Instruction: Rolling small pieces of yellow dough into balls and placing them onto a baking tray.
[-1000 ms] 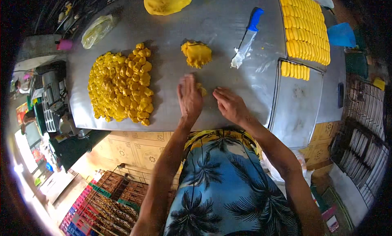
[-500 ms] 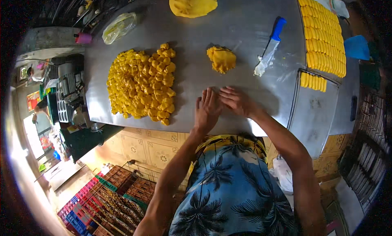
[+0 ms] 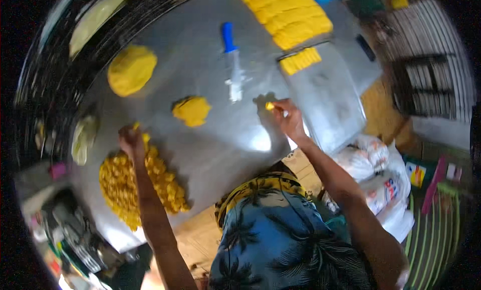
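One small dough piece (image 3: 270, 106) pinched in the right hand (image 3: 289, 121) near the tray (image 3: 333, 97); by the dough pile (image 3: 118, 184), left hand (image 3: 131, 141), grip too blurred to tell.

Observed on the table (image 3: 215, 159): dough pieces (image 3: 114, 187) left, a dough slab (image 3: 132, 70) behind them, dough lump (image 3: 193, 111) centrally, knife (image 3: 232, 62) right of it, tray (image 3: 330, 102) further right.

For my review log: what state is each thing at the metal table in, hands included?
Pile: heaped yellow lumps
Left hand: at pile's far edge, grip unclear
Right hand: pinching yellow piece
Knife: lying flat, blade smeared white
Near tray: yellow row at far end
Far rows: closely packed
Dough lump: ragged-edged
Large dough: rounded
Plastic bag: crumpled
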`<control>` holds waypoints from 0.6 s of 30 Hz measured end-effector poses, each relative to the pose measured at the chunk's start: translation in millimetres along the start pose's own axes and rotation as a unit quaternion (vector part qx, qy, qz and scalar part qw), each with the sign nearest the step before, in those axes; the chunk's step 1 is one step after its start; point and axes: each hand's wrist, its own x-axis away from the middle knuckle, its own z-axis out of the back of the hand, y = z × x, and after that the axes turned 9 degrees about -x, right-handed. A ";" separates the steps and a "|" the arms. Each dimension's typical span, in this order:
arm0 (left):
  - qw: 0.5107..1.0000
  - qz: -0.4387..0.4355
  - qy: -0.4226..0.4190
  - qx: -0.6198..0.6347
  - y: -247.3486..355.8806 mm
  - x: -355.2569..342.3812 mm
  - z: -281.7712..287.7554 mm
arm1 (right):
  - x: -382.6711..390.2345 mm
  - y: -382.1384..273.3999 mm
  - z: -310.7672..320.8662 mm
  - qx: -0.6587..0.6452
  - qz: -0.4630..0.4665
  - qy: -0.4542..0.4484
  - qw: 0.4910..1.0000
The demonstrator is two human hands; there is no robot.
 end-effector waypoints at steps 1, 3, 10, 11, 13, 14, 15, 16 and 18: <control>0.993 -0.050 -0.031 -0.103 -2.8 12.5 -11.0 | -23.4 9.4 28.4 0.042 0.054 0.049 0.996; 0.936 -0.052 0.041 -0.345 -7.4 47.2 -35.8 | -73.3 28.2 85.4 0.043 -0.008 0.160 0.986; 0.852 0.103 -0.002 -0.513 -63.3 206.5 -135.5 | -223.9 70.8 210.3 0.074 -0.034 0.302 0.950; 0.828 0.102 -0.009 -0.552 -66.2 228.4 -148.0 | -236.9 78.8 210.0 0.073 -0.037 0.297 0.951; 0.876 0.123 -0.052 -0.464 -71.7 253.5 -171.5 | -256.1 93.7 205.5 0.065 -0.032 0.232 0.970; 0.878 0.121 -0.053 -0.461 -73.9 261.9 -181.5 | -260.6 98.3 204.7 0.060 -0.054 0.190 0.978; 0.883 0.137 -0.064 -0.445 -75.7 269.7 -190.1 | -262.2 99.6 204.5 0.058 -0.031 0.191 0.979; 0.888 0.152 -0.069 -0.428 -77.7 276.2 -197.6 | -260.4 97.9 200.8 0.148 0.003 0.196 0.969; 0.893 0.163 -0.046 -0.416 -79.5 288.3 -208.7 | -244.4 82.9 185.1 0.319 0.043 0.195 0.926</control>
